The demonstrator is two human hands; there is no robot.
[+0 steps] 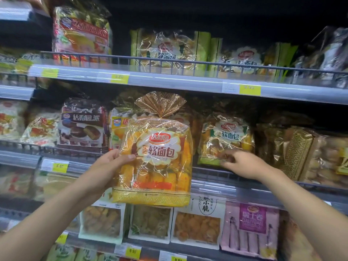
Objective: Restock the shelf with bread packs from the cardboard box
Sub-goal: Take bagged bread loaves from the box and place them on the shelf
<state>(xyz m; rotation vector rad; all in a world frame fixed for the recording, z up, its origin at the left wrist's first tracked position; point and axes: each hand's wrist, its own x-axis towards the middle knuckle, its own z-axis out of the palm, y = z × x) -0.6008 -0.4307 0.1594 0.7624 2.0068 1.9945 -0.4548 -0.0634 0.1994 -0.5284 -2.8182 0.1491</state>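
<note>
My left hand (111, 166) grips an orange bread pack (156, 162) by its left side and holds it upright in front of the middle shelf (216, 178). The pack's gathered gold top points up. My right hand (243, 163) reaches to a green-trimmed bread pack (226, 136) standing on that shelf, with its fingers at the pack's lower edge; the hand is blurred. The cardboard box is out of view.
The upper shelf (169, 80) carries more green bread packs (169, 48) behind a wire rail. Dark pie packs (82, 123) stand left of the held pack, gold packs (293, 147) to the right. Boxed pastries (195, 227) fill the lower shelf.
</note>
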